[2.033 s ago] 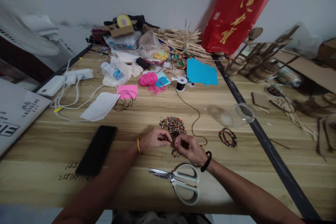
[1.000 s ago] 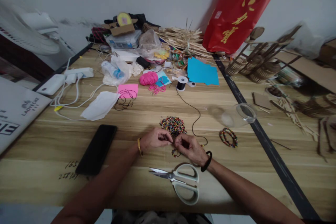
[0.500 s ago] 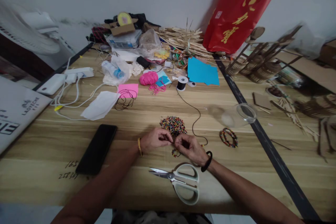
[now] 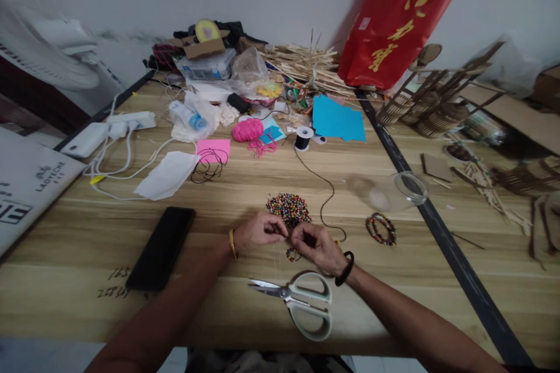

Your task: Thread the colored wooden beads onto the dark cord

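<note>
My left hand (image 4: 258, 231) and my right hand (image 4: 315, 246) meet fingertip to fingertip just below a heap of small coloured beads (image 4: 287, 208). Both hands are pinched closed. A short strand of threaded beads (image 4: 291, 254) hangs under them on the table. A thin black cord (image 4: 324, 195) runs from my right hand up to a black spool (image 4: 302, 139). What exactly each pinch holds is too small to make out, though it sits on the cord and strand.
White-handled scissors (image 4: 297, 302) lie in front of my wrists. A black phone (image 4: 161, 247) lies to the left, a finished bead bracelet (image 4: 381, 228) and a tipped clear jar (image 4: 397, 191) to the right. Pink yarn (image 4: 247, 130), blue paper (image 4: 337, 119) and clutter fill the far side.
</note>
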